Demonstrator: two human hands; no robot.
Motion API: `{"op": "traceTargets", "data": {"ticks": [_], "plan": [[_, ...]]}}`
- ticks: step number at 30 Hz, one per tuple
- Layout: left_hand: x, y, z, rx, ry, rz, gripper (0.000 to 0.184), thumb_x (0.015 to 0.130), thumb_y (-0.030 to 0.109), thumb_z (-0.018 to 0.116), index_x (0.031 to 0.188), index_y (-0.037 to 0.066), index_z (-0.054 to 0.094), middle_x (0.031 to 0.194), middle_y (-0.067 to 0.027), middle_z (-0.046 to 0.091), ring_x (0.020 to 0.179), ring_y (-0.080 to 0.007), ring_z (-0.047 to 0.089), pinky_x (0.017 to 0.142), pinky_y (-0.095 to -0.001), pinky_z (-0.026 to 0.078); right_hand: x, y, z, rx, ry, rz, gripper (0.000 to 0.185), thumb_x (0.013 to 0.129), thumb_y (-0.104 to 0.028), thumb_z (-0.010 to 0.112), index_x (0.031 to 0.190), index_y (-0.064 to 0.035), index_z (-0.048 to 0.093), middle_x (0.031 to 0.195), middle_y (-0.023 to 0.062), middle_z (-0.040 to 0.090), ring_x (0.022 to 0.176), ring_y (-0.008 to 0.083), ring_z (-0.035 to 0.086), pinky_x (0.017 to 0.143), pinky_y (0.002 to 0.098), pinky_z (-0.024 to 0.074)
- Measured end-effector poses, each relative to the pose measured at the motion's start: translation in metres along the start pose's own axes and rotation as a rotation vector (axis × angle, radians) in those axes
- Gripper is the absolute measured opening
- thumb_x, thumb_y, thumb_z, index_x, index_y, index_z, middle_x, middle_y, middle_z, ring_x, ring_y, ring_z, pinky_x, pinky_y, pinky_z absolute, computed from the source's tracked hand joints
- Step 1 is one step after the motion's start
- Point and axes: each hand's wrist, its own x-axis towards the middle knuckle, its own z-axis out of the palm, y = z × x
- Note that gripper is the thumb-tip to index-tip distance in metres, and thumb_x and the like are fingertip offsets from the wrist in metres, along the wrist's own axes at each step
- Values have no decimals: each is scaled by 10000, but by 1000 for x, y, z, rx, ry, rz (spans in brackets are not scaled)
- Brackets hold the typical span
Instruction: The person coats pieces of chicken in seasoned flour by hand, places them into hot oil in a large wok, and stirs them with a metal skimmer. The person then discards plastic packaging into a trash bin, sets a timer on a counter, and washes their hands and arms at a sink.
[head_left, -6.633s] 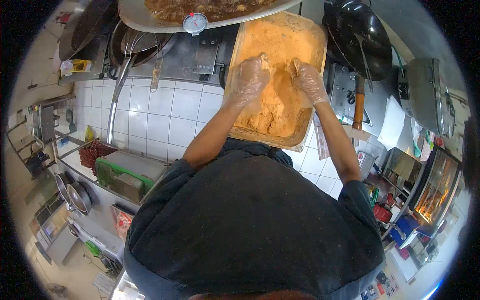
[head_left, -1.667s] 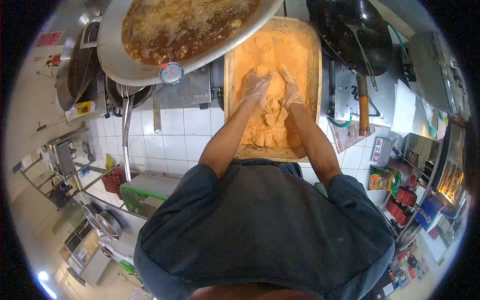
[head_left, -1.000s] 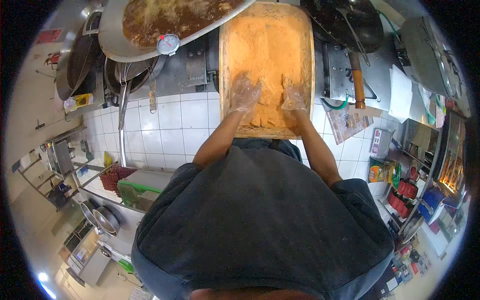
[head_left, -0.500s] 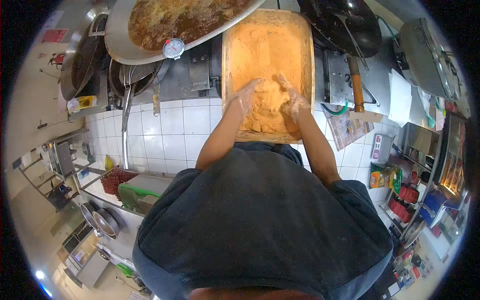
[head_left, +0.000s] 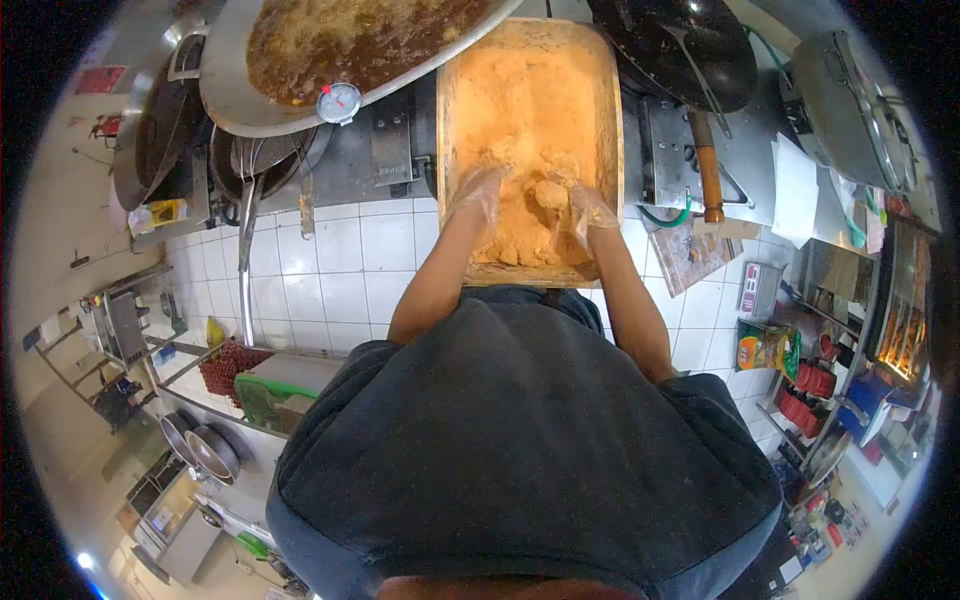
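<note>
A long rectangular tub [head_left: 444,120] of orange-tan powder, like seasoned flour, lies in front of me. Both of my hands are inside it, in clear plastic gloves dusted with powder. My left hand [head_left: 482,194] rests at the left side, its fingers stretched forward and partly sunk in the powder. Opposite it, my right hand [head_left: 588,208] has its fingers apart beside a powder-coated lump [head_left: 550,195]; whether it touches the lump is hard to see. More clumpy coated pieces [head_left: 520,248] lie at the near end. What is under the coating is hidden.
Left of the tub, a wide pan of bubbling brown oil [head_left: 330,50] carries a dial thermometer [head_left: 338,103] on its rim. A black wok [head_left: 680,60] with a wooden handle [head_left: 709,170] stands to the right. Long-handled strainers [head_left: 248,215] hang at left.
My hands have shifted slightly apart, and the powder heaped between them has fallen away, exposing a coated lump by my right hand. The whole view has moved a little left.
</note>
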Motion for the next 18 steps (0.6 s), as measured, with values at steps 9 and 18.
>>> {"op": "traceTargets", "data": {"ticks": [9,18], "plan": [[-24,76,-9,-611,-11,-262,442,903,281,608,1228,-8,528,1113,-119,616,982,-217,601,861,-350,494,-45,-5,8,-30,-68,-45,366,872,-219,622,1185,-30,605,1049,100,652,939,202,648,764,310,552],[-55,95,-12,28,-8,-166,381,804,209,666,1127,11,630,1038,-197,667,901,-246,650,792,-395,508,-35,6,-7,-1693,446,-640,304,791,-246,651,999,-23,653,984,201,659,952,348,630,814,396,508]]}}
